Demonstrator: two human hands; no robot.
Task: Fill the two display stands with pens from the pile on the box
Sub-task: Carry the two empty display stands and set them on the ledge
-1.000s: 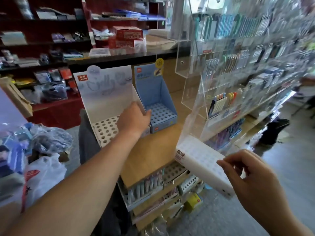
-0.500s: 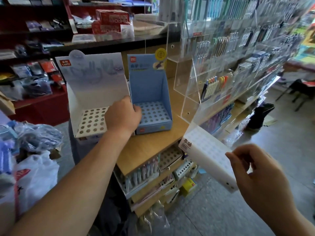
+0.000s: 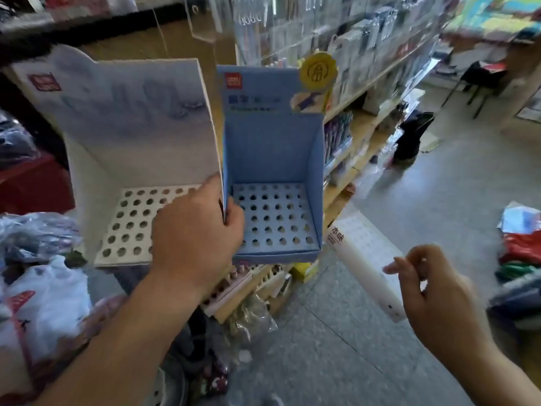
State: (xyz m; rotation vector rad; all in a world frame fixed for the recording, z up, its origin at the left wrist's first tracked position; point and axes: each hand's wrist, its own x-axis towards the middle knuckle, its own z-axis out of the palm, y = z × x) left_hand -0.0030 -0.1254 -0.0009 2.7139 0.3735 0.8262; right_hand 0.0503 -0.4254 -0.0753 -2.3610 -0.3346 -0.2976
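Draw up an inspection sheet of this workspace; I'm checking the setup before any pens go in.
surface: wooden shelving behind; stands seem held clear of it.
job's things: white stand and blue stand, visible holes empty; no pens seen.
clutter: plastic bags left; coloured packs on floor.
grips: left hand grips both stands at their adjoining walls; right hand pinches white holed block.
cables: nothing seen.
surroundings: stationery racks, tiled floor.

1. White stand [image 3: 137, 142] was matt cardboard, raw cut edges.
2. Blue stand [image 3: 272, 148] was smooth matt card too.
3. White block [image 3: 363, 259] looked like smooth plastic, semi-matt.
4. Bags [image 3: 49, 291] were thin, crinkly, glossy plastic.
5. Rack [image 3: 292, 27] was clear glossy acrylic.
6. Floor [image 3: 439, 183] was grey speckled stone w/ dull sheen.
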